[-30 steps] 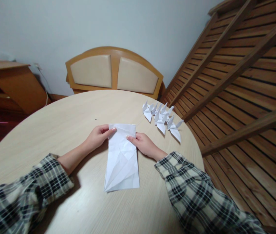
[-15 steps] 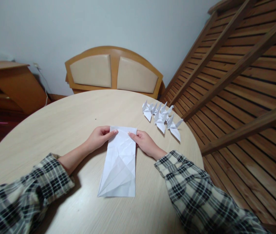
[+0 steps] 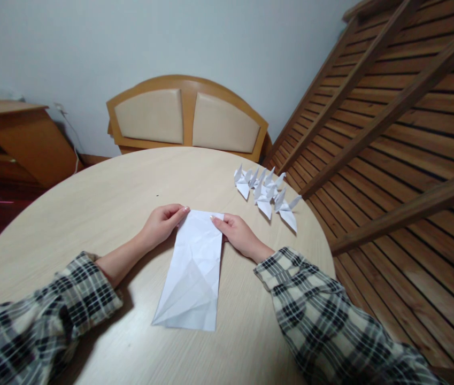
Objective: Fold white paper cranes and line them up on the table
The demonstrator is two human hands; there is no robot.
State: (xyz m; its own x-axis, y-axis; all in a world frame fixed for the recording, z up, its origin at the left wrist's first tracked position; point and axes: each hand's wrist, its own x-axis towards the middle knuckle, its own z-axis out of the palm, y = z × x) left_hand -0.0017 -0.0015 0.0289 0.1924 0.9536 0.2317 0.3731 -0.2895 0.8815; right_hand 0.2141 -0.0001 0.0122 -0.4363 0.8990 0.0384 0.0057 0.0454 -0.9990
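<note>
A folded sheet of white paper (image 3: 194, 267), long and narrow with crossing crease lines, slants over the table toward me. My left hand (image 3: 164, 224) pinches its far left corner, the thumb along the edge. At the far right corner, my right hand (image 3: 238, 232) grips the paper with the thumb on top and the fingers behind it. The near end of the paper is held by neither hand. Several white origami cranes (image 3: 264, 200) stand grouped to the right, beyond my right hand.
The round pale wooden table (image 3: 102, 198) fills the middle. Behind it is a padded wooden headboard (image 3: 189, 117) against the wall. A slatted wooden frame (image 3: 391, 123) leans close on the right. A brown desk (image 3: 26, 139) stands at the left.
The paper has turned a little, its near end swinging left. My left thumb has shifted from the paper's face to its top left corner. The right hand has hardly moved.
</note>
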